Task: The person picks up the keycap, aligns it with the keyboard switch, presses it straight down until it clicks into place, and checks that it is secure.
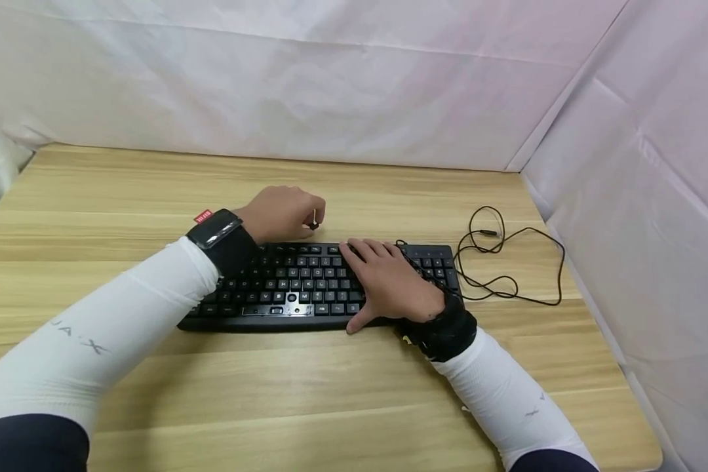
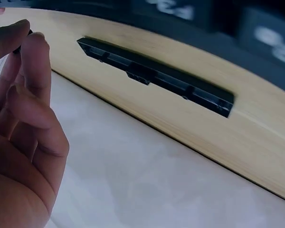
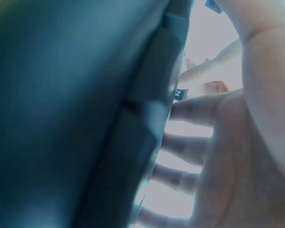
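At ten o'clock from the right hand (image 1: 389,282), spread on the keyboard (image 1: 307,286), the left hand (image 1: 283,213) pinches a probable keycap (image 1: 314,226); slackening could drop it

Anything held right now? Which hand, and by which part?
The left hand pinches a small black piece between thumb and forefinger; by which part can't be told. The right hand lies spread across the keyboard.

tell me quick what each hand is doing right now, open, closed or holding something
Left hand: closed, pinching a small black piece.
Right hand: open, fingers spread across the keyboard.
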The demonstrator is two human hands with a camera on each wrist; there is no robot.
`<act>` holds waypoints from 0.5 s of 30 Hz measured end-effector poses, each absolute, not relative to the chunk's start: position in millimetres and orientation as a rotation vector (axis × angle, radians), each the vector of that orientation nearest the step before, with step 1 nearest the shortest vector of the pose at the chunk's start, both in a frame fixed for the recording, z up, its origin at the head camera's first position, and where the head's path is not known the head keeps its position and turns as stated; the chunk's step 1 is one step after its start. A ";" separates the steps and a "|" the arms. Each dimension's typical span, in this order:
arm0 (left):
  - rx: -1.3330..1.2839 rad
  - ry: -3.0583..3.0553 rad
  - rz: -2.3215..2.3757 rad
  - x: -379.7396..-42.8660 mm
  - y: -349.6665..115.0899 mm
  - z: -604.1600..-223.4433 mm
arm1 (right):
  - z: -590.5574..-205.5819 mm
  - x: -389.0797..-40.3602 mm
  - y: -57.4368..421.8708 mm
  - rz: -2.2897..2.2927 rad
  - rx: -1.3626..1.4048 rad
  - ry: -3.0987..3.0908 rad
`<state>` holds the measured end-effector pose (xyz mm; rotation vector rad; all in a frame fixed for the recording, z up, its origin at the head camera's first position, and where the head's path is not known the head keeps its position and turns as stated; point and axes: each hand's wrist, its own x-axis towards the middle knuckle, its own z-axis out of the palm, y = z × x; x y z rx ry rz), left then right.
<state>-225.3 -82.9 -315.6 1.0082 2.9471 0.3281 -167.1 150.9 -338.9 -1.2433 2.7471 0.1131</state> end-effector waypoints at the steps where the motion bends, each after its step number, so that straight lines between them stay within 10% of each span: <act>1: 0.995 2.959 0.335 -224.1 -84.4 -314.6 | -338.9 -167.4 150.7 0.113 -1.241 2.748; 15: 0.940 3.033 0.433 -194.7 -105.5 -316.0 | -339.1 -170.2 152.8 0.103 -1.238 2.746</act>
